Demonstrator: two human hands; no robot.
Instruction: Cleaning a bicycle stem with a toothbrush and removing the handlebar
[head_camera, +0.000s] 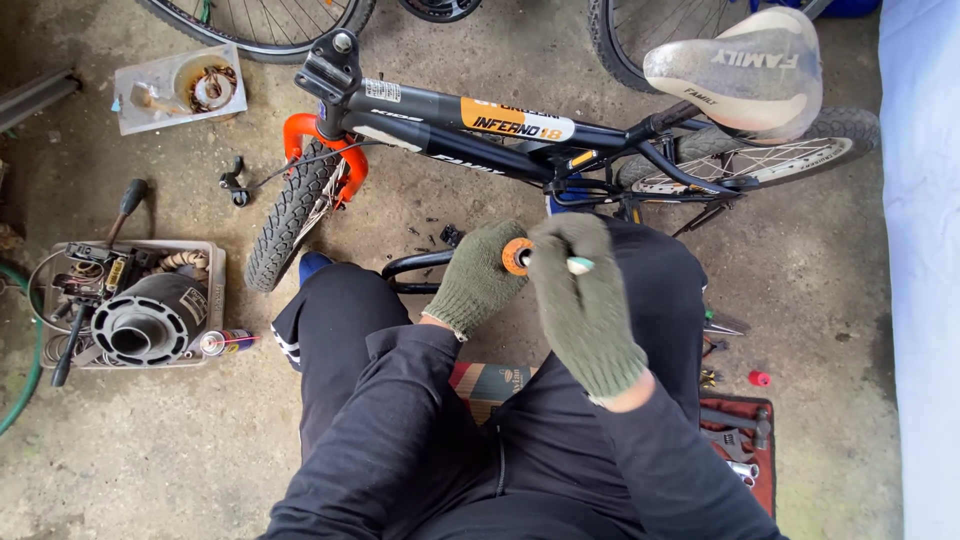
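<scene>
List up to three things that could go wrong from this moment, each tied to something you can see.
1. The small orange ring sits between the gloved left hand and right hand; thick gloves may let it slip onto the concrete floor.
2. Small dark bits lie loose by the front wheel and could be lost or kicked away.
3. The spray can lies near the knee and might roll.

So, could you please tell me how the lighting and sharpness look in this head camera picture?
Head view: soft, even daylight, no hard shadows on the concrete floor; the white sheet at right is nearly blown out; the left hand, right hand and orange ring are reasonably sharp; wide-angle bending towards the edges.
</scene>
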